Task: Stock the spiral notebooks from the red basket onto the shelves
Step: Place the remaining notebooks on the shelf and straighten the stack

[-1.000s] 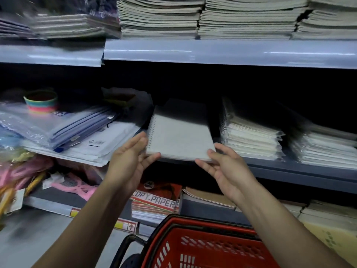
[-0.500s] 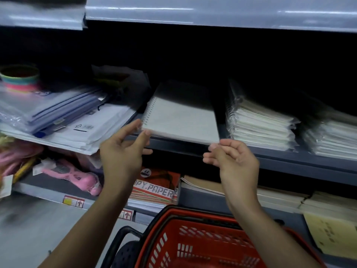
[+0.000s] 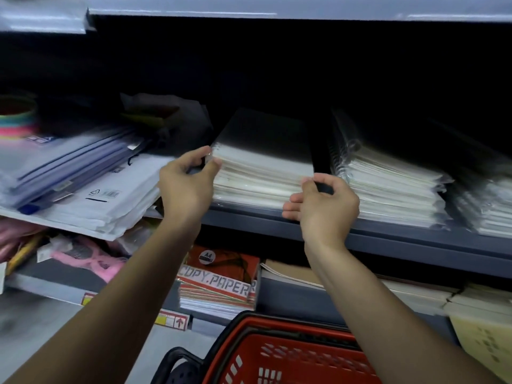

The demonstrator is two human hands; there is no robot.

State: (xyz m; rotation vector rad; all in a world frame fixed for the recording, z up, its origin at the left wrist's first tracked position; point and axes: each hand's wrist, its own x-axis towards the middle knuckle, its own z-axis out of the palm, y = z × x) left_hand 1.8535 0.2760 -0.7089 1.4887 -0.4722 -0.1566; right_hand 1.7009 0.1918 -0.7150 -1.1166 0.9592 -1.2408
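Stack of spiral notebooks (image 3: 263,173) sits at the front edge of the middle shelf (image 3: 388,239); left hand (image 3: 185,187) pinches its top-left corner, right hand (image 3: 324,203) curls onto its front-right corner, likely to square the pile; red basket (image 3: 291,356) waits below.

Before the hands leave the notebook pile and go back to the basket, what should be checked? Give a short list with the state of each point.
1. Notebook stack rests fully on the shelf: ok.
2. Stack edges even: not ok, lower notebooks stick out at the front.
3. Left hand free of the stack: not ok, fingers pinch its left corner.
4. Right hand free: cannot tell, curled at the right corner.
5. Gap to the neighbouring wrapped stack: ok.
6. Red basket within reach below: ok.
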